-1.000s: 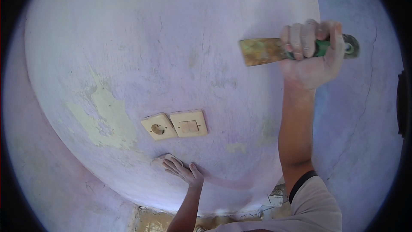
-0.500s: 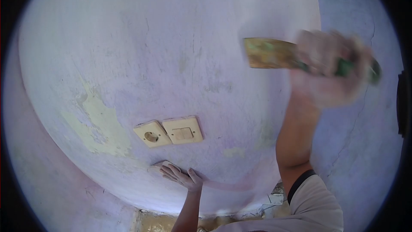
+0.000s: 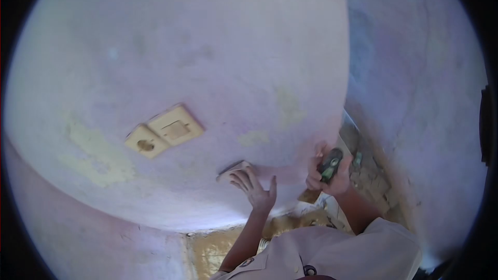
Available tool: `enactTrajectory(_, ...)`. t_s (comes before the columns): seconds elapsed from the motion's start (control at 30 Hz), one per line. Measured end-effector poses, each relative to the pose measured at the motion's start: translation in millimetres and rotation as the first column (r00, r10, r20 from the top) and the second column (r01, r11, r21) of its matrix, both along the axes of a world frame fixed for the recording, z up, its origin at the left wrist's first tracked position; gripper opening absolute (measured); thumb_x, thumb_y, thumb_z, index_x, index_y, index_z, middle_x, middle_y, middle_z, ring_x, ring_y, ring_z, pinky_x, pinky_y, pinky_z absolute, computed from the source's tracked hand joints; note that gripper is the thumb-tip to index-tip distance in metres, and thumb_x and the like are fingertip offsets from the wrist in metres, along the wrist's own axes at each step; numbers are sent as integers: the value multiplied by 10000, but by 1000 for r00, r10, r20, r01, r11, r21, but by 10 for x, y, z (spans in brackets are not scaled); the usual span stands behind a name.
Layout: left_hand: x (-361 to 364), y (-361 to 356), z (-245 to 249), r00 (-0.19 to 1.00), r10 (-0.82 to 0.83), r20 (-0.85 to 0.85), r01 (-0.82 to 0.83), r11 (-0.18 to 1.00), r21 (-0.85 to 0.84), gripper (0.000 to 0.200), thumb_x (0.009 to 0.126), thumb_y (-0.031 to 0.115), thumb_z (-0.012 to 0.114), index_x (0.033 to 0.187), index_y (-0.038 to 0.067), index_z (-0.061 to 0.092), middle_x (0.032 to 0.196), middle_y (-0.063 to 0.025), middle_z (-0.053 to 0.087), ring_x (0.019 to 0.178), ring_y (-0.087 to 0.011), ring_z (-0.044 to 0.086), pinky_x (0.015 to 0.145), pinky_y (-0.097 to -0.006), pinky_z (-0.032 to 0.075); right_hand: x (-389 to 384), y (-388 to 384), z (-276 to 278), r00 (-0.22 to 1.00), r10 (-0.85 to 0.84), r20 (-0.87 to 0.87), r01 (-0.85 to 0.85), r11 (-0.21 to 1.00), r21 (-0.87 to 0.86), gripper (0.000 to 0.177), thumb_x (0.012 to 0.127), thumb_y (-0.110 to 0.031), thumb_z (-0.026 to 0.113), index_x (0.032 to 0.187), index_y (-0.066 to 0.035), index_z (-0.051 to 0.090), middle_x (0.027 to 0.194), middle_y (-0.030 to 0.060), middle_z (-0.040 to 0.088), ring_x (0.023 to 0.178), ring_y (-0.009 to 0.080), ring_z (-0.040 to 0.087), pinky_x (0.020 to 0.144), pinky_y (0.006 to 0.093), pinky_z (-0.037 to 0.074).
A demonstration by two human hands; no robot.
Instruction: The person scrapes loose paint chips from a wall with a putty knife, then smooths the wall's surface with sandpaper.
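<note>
Right hand (image 3: 326, 177) is gripping the putty knife (image 3: 330, 166) in a closed fist around its green-and-black handle, low beside the wall corner, with the blade (image 3: 309, 196) pointing down. The tool is judged light and stiff with a thin edge, so the handle is the proper hold.

Left hand (image 3: 255, 189) is lying open, fingers spread, pressing a small sanding pad (image 3: 232, 168) flat against the lilac wall (image 3: 207, 46).

A socket (image 3: 145, 143) and light switch (image 3: 175, 127) are projecting from the wall up-left of the pad. Rubble (image 3: 365, 176) is lying below the right hand.
</note>
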State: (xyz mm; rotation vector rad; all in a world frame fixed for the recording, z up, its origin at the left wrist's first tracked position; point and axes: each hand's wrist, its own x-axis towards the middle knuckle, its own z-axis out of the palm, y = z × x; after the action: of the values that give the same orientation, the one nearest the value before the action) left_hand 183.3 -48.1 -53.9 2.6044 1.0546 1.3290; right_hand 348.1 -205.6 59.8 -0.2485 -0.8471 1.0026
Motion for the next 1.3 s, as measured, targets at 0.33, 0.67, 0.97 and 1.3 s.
enactTrajectory(0.33, 734, 194, 2539, 989, 14, -144, 71, 822, 565, 870, 856, 645, 500, 1489, 101, 258, 1556, -231, 55, 1417, -468, 11, 1077, -697, 57, 35, -1190, -617, 942, -333, 41, 331, 905, -267, 452, 928, -491, 541, 982, -46, 485, 846, 82, 518, 537, 136, 489, 457, 271, 398)
enactTrajectory(0.67, 1317, -181, 2694, 975, -94, -202, 203, 750, 630, 801, 859, 617, 516, 1476, 148, 314, 1547, -215, 179, 1410, -483, 113, 1059, -698, 167, 155, -1292, -246, 390, -270, 881, 841, 493, -221, 246, 767, -119, 745, 932, 22, 628, 764, 65, 579, 687, 152, 557, 590, 280, 432)
enactTrajectory(0.97, 165, 21, 845, 876, -18, -481, 151, 959, 239, 877, 885, 582, 528, 1512, 89, 164, 1553, -257, -3, 1413, -476, -82, 1092, -669, 31, 315, -1737, -647, 860, -422, -287, 375, 904, -206, 386, 784, 30, 631, 1151, 29, 512, 1016, 163, 602, 852, 258, 662, 778, 371, 580)
enactTrajectory(1.3, -270, 373, 915, 962, 46, -269, 25, 966, 257, 912, 898, 509, 553, 1510, 50, 58, 1535, -288, -84, 1398, -493, -136, 1091, -660, 0, 76, -1096, -949, 948, 66, -312, -147, 958, -244, 512, 718, 75, 585, 1203, 16, 432, 1159, 198, 545, 882, 280, 650, 796, 397, 546)
